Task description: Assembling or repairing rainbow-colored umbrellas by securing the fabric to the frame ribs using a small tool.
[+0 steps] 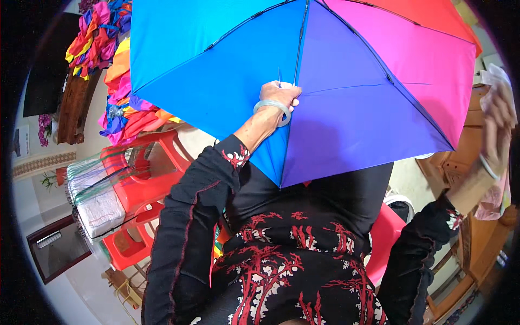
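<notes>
An opened rainbow umbrella [346, 124] spreads before me with its inner side and dark ribs showing. My left hand [279, 95], a pale bangle at its wrist, is closed on a rib [299, 54] where a blue panel meets a purple one. A thin, needle-like sliver [279, 73] stands up by its fingers. From there a dark thread [341, 88] runs rightward across the purple panel. My right hand [497, 122] is raised at the far right, well away from the umbrella and smeared by motion; whether it holds the thread cannot be made out.
Heaps of bright folded fabric [143, 116] lie at the left. Red plastic stools [127, 189] stand below them, beside a white wrapped bundle [97, 211] with dark strands. At the right are wooden furniture [476, 146] and a pale pinkish sheet [493, 197] close to my right hand.
</notes>
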The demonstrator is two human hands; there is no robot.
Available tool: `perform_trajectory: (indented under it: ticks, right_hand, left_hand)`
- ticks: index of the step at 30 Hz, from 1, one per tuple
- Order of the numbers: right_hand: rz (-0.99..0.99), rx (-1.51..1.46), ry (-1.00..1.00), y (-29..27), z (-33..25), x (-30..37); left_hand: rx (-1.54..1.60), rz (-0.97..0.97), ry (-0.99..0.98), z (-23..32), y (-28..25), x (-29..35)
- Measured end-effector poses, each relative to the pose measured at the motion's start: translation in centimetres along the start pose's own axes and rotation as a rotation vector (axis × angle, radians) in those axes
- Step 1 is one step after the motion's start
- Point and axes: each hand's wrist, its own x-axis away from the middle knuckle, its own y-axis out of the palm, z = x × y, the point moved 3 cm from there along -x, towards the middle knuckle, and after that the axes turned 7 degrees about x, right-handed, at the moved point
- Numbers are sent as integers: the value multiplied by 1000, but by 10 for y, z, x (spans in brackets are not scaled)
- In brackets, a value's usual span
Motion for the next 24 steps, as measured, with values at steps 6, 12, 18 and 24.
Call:
perform_trajectory:
  ticks: [6,12,18,24]
  right_hand:
    - [-408,1398,18,36,200,-35]
    - [-279,1960,11,42,303,-33]
    - [-385,1983,139,54,305,-18]
    - [-453,1887,164,56,307,-16]
  left_hand:
    - [270,-10,-14,-1,0,3]
    - [308,-22,-13,-3,-3,4]
    - [265,-21,-25,-3,-4,2]
    - [329,-12,-25,-5,-6,0]
